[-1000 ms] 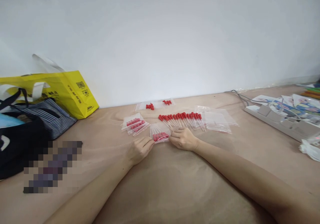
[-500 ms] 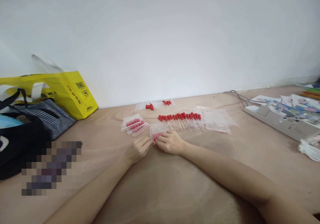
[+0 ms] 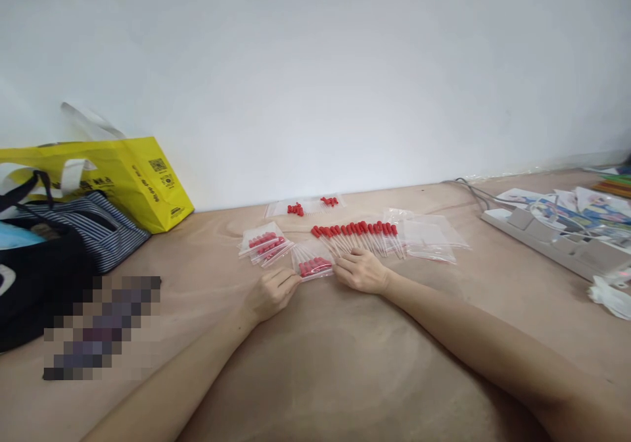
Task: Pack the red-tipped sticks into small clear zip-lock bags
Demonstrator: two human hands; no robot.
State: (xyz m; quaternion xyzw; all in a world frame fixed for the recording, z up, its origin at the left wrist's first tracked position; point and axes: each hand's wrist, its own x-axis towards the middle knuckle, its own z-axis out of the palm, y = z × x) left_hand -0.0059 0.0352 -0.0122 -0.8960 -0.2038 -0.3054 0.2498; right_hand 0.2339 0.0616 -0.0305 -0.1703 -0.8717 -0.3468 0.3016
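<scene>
A clear zip bag (image 3: 306, 252) holding several red-tipped white sticks lies flat in front of me, its zip edge towards me. My left hand (image 3: 273, 293) pinches the near left corner of this bag. At the opposite end of the zip edge, my right hand (image 3: 361, 272) is closed with its fingertips on the right corner. Just beyond my right hand is a row of loose red-tipped sticks (image 3: 357, 229), red ends pointing away. To the left, filled zip bags (image 3: 266, 245) overlap one another. Flat unfilled zip bags (image 3: 430, 235) lie to the right of the row.
By the wall are more bags with red-tipped pieces (image 3: 296, 210). A yellow bag (image 3: 152, 189), a striped pouch (image 3: 111, 221) and a black bag (image 3: 49, 284) stand at left. A power strip (image 3: 537, 238) with plugs and cables, printed sheets (image 3: 591, 202) and a crumpled tissue (image 3: 608, 297) lie at right.
My right hand has slid rightwards along the bag's zip edge, from beside my left hand to the right corner. More of the bag's red tips show. My left hand stays at the left corner.
</scene>
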